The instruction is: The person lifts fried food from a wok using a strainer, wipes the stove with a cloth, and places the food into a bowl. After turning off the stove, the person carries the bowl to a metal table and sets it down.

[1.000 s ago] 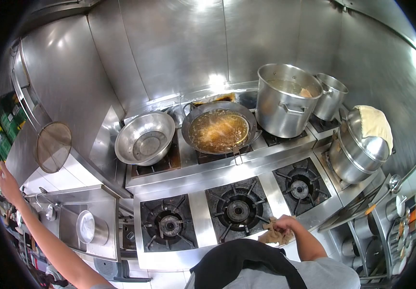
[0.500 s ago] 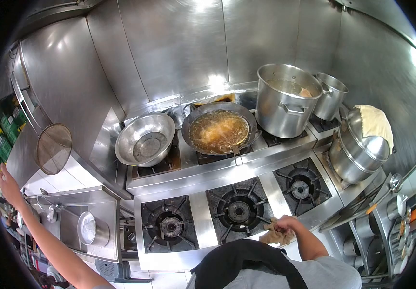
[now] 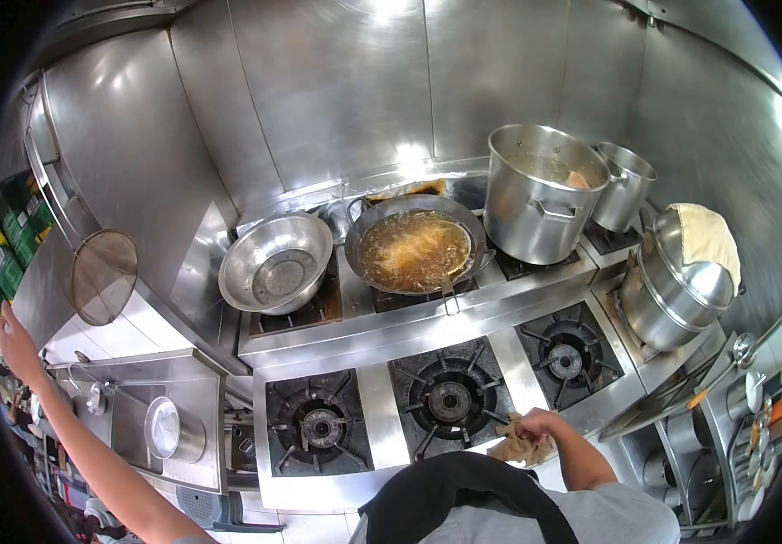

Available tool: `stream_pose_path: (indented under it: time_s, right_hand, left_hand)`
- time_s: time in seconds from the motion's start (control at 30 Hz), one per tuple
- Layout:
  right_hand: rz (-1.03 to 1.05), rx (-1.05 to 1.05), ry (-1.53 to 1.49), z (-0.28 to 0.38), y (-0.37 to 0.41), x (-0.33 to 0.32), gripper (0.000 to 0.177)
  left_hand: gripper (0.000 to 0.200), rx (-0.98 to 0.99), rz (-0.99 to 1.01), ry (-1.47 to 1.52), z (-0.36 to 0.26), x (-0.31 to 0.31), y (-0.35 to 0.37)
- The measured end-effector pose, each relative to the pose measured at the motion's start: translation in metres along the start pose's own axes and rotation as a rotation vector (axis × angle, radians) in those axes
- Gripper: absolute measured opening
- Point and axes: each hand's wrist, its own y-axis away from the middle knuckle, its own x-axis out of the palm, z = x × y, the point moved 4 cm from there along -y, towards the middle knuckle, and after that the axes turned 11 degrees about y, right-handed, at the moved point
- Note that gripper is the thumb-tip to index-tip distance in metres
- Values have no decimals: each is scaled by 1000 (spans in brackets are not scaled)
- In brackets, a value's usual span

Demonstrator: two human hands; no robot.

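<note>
At the front edge of the stove, my right hand (image 3: 540,424) is closed around a crumpled brown cloth (image 3: 520,447). My left hand (image 3: 18,346) is stretched far out to the left, beside the wall panel, with its fingers partly extended and nothing visible in them. A wok (image 3: 355,238) on a back burner holds bubbling oil with golden food (image 3: 418,247) in it. Under the food sits a wire skimmer, its handle (image 3: 450,296) sticking out over the wok's front rim. To the wok's left stands a wide steel bowl (image 3: 239,263).
A tall stockpot (image 3: 529,222), a smaller pot (image 3: 622,201) and a lidded steamer (image 3: 667,304) draped with a yellow cloth (image 3: 706,238) stand at right. A round strainer (image 3: 103,276) hangs at left above a sink (image 3: 128,426) with a pot (image 3: 190,440). Front burners (image 3: 450,401) lie before me.
The view has shifted very slightly. Bubbles in the oil have changed a little, while both hands keep nearly the same places and the right still grips the cloth.
</note>
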Motion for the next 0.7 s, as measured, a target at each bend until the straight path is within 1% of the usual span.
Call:
stream_pose_path:
  time_s: [0.07,0.13,0.17,0.23,0.27,0.33,0.37,0.43,0.53,0.7]
  right_hand:
    - [6,-4,8,-1,-1,0,16]
    - [8,-14,10,-5,-10,2,16]
    - [9,-13,12,-8,-17,3,16]
    - [8,-16,-24,-13,-27,6,17]
    - [7,-15,-19,-15,-29,7,17]
    - [-2,-10,-28,-11,-22,6,18]
    - [-3,-9,-20,-9,-19,5,18]
    - [-31,-15,-13,-3,-4,3,18]
    - [-27,-50,-74,-14,-28,7,18]
    - [-34,-39,-62,-20,-40,9,20]
  left_hand:
    - [67,-3,16,7,1,0,0]
    - [68,-85,32,70,-9,-6,4]
    - [68,-86,34,69,-1,-1,2]
    - [68,85,-36,11,9,7,-3]
    - [68,82,-34,8,13,9,-3]
    - [66,-133,100,13,16,12,-4]
    - [66,-138,101,8,19,14,-5]
    - [60,-59,24,-59,25,21,-7]
    - [60,-65,30,-55,32,23,-6]
    - [61,-69,44,-38,31,24,-5]
